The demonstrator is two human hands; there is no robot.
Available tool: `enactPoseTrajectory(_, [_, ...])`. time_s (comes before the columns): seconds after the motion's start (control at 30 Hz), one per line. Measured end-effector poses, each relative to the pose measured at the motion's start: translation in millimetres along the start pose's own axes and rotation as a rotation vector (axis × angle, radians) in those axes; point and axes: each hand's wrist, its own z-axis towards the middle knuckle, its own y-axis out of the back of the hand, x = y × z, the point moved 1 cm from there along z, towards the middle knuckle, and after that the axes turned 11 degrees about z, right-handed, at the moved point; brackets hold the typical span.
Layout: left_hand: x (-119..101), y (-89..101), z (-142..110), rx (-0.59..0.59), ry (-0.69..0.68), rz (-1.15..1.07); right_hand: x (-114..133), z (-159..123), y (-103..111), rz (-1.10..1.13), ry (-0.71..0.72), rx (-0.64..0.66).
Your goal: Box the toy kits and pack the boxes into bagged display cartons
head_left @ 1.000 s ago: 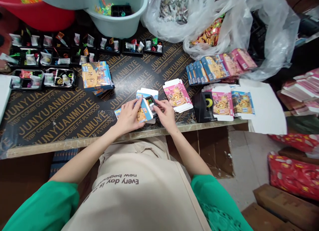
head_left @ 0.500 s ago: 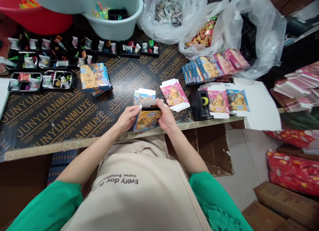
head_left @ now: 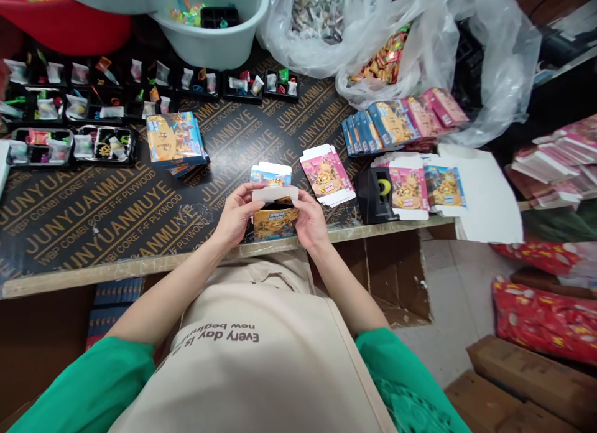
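Observation:
Between both hands I hold a small printed carton (head_left: 276, 225), blue and gold, near the table's front edge. Its top is open, with a white flap raised across it and a dark inside showing. My left hand (head_left: 237, 215) grips the carton's left side, thumb by the flap. My right hand (head_left: 310, 219) grips the right side and the flap's right end. Behind the carton lies a flat blue carton (head_left: 270, 173), partly covered. To the right lies a flat pink carton (head_left: 327, 175) with white flaps.
Black trays (head_left: 40, 148) of small toys and packets line the left back. Stacked blue boxes (head_left: 172, 139) stand left of centre. A tape dispenser (head_left: 373, 193), flat cartons (head_left: 444, 187) and a row of boxes (head_left: 392, 123) are at right. Plastic bags (head_left: 321, 53) and tubs (head_left: 209, 47) stand behind.
The carton has turned to face me more squarely, and its white flap is raised between both hands. My left hand has moved up to the flap. The view has shifted slightly.

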Motion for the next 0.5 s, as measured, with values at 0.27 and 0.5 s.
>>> enactPoseTrajectory(0.27, [-24.0, 16.7, -12.8, 0.116, -0.443, 0.587, -2.6, 2.4, 7.6, -0.095, 0.18, 0.147])
enactPoseTrajectory(0.5, [-43.5, 16.6, -2.9, 0.086, -0.322, 0.783, 23.5, 8.7, 15.3, -0.541, 0.406, 0.316])
